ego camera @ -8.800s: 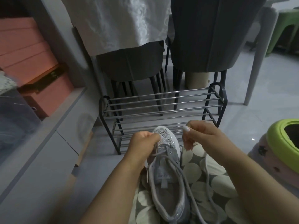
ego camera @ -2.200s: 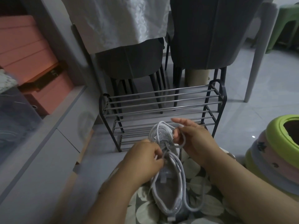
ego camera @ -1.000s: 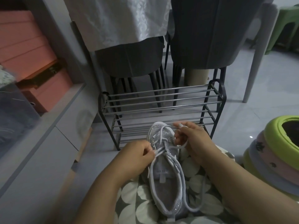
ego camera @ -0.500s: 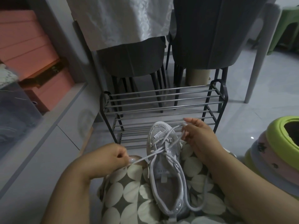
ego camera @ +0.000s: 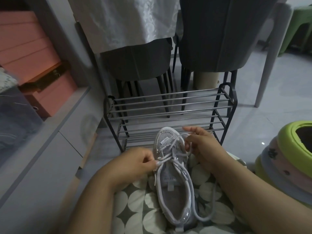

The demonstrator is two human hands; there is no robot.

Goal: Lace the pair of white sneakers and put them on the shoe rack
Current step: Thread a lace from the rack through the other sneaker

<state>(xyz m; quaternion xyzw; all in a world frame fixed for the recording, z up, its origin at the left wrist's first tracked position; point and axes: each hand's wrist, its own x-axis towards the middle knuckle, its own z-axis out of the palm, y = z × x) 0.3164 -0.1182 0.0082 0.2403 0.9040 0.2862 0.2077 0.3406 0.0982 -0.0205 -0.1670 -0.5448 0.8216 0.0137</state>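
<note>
One white sneaker (ego camera: 172, 179) lies on my lap, toe pointing away, on patterned fabric. Its white lace (ego camera: 168, 155) crosses the eyelets near the toe. My left hand (ego camera: 135, 163) pinches one lace end at the shoe's left side. My right hand (ego camera: 200, 144) pinches the other lace strand beside the toe, and a long loop of it trails down the shoe's right side. A black two-tier shoe rack (ego camera: 168, 112) with metal bars stands on the floor just beyond the toe. The second sneaker is not in view.
Two dark chairs (ego camera: 211, 39) stand behind the rack, one draped with a white cloth (ego camera: 125, 19). A grey cabinet (ego camera: 50, 149) with pink boxes (ego camera: 28, 53) runs along the left. Stacked green and pink stools (ego camera: 290, 159) sit at right.
My left hand has moved back in toward the shoe from the left, keeping hold of the lace end. My right hand stays at the toe with its strand.
</note>
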